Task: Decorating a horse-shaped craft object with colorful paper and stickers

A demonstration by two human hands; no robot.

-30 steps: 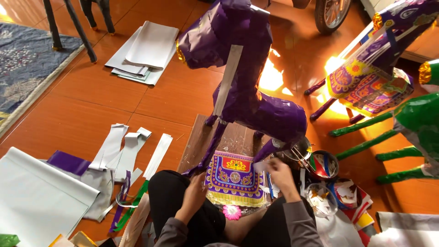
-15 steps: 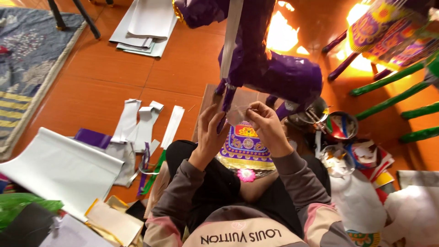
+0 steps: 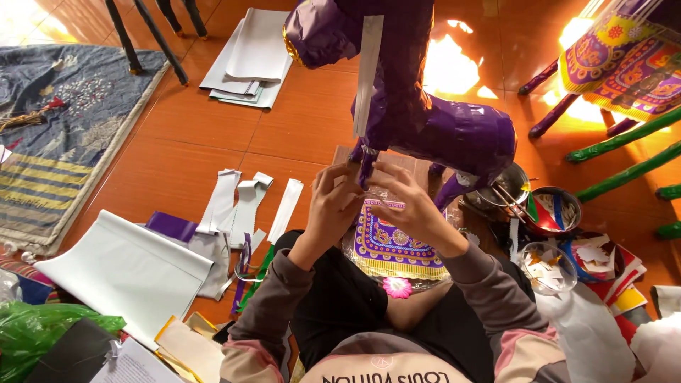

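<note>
A big purple paper horse (image 3: 454,128) stands on the orange floor in front of me. A white paper strip (image 3: 367,71) hangs down its neck. My left hand (image 3: 332,206) and my right hand (image 3: 408,206) are both raised to the horse's thin front leg (image 3: 365,167), just under the strip's lower end. The left hand's fingers pinch the leg from the left. My right hand's fingers curl around it from the right. A purple and yellow patterned paper panel (image 3: 390,245) lies on my lap below the hands, with a pink paper flower (image 3: 397,286) at its edge.
Cut white strips (image 3: 245,202) and large white sheets (image 3: 124,273) lie to my left, and a paper stack (image 3: 248,60) farther off. A rug (image 3: 57,135) covers the far left. Metal bowls (image 3: 553,213), a glass bowl (image 3: 546,266) and green figure legs (image 3: 624,142) crowd the right.
My hands have come up from the patterned panel on my lap to the horse's front leg and now stay there. The view has tilted down.
</note>
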